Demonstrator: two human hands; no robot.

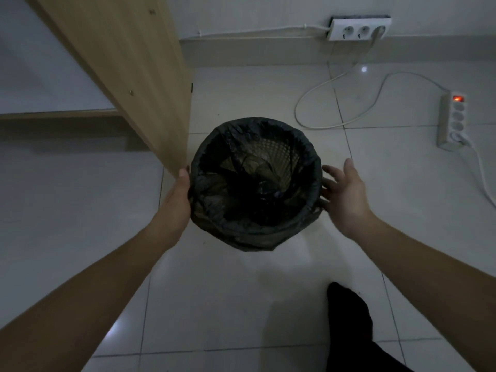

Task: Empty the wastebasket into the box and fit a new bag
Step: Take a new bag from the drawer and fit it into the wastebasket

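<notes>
Two bare hands reach down to a round wastebasket [255, 183] that stands on the pale tiled floor [268, 304]. All places below are given from this wastebasket. A black bag [212, 146] lines it, and the edge of the bag is folded over the rim all around. Inside, on the far wall, the mesh pattern of the basket shows through the thin plastic. At the bottom lies some dark crumpled material, but it is too dim to tell what it is.

The left hand [178, 194] is pressed flat against the left side of the wastebasket, with the thumb up at the rim. Its other fingers are hidden behind the wall of the basket, so I cannot tell if they are together or apart. The right hand [342, 191] is just beside the right side, palm turned toward the basket. Its fingers [328, 171] are spread apart and hold nothing; the fingertips are very near the bag or lightly touching it, I cannot tell which.

Just to the left of the wastebasket and behind it rises a wooden panel [134, 63]. Far behind, a wall socket [358, 29] sits on the wall. To the right, well apart, a power strip [453, 120] with a red light lies on the floor, and a white cable [316, 95] curves between it and the socket. In front of the wastebasket, to the right, a foot in a black sock [349, 312] rests on the tiles.
</notes>
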